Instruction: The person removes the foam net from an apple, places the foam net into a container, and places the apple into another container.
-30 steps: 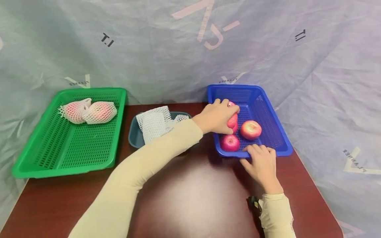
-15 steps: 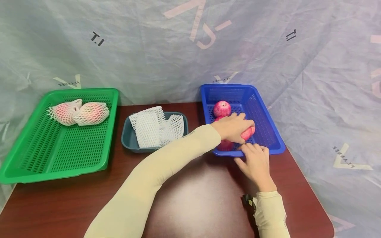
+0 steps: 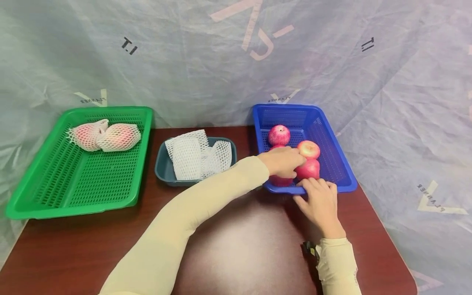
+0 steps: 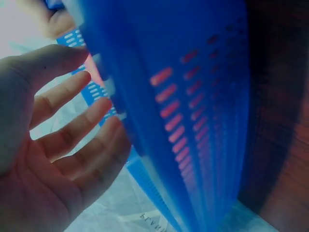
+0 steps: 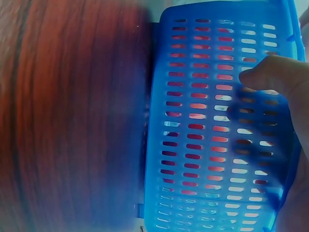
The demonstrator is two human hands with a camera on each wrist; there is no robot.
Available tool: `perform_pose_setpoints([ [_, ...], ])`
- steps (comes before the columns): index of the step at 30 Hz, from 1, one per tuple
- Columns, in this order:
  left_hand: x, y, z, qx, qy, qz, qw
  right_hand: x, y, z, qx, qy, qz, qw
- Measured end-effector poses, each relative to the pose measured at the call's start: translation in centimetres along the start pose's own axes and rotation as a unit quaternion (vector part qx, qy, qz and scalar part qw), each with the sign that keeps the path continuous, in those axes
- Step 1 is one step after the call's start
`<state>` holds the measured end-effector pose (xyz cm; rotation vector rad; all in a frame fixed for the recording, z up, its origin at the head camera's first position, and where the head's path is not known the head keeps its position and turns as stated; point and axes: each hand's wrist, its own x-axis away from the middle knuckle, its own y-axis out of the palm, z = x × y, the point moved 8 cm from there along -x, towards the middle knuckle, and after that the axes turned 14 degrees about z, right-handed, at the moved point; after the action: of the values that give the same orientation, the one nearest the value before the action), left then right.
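Note:
Several red apples (image 3: 308, 169) lie in the blue basket (image 3: 333, 164). My left hand (image 3: 283, 161) reaches in over the apples at the near left and partly hides them. In the left wrist view, the fingers of that left hand (image 4: 72, 130) are loosely bent with nothing between them, beside the basket rim. My right hand (image 3: 320, 203) holds the basket's near rim. The right wrist view has its thumb (image 5: 270, 75) against the perforated outer wall, with red apples showing through the slots.
A green basket (image 3: 136, 192) at the left contains two apples in white foam nets (image 3: 119, 137). Between the baskets, a dark teal tub (image 3: 162, 172) holds loose white foam nets (image 3: 188, 157). Behind the brown table (image 3: 236, 246) hangs a grey sheet (image 3: 184, 73).
My left hand moved from the basket's far left toward its near side with an apple, let it go at the near right, then shifted left. My right hand stayed on the rim.

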<state>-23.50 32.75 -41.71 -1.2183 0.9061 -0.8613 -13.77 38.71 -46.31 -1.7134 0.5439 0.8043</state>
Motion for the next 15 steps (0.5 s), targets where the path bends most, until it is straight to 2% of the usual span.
perform_pose_setpoints([
  [3, 1.5, -0.8, -0.7, 0.021, 0.002, 0.024, 0.9995, -0.1, 0.2, -0.1, -0.003, -0.003, -0.001, 1.0],
  [6, 3.6, -2.0, -1.0, 0.035, 0.002, 0.043, 0.9985, -0.2, 0.4, 0.0, -0.005, -0.004, -0.002, 1.0],
  [10, 7.6, -3.5, -1.3, 0.024, 0.002, 0.056, 0.9981, -0.1, 0.7, 0.1, -0.008, -0.001, -0.008, 0.9999],
  [15, 13.4, -4.7, -1.6, -0.021, 0.005, 0.069, 0.9974, 0.1, 0.6, 0.4, -0.012, 0.008, -0.013, 0.9998],
])
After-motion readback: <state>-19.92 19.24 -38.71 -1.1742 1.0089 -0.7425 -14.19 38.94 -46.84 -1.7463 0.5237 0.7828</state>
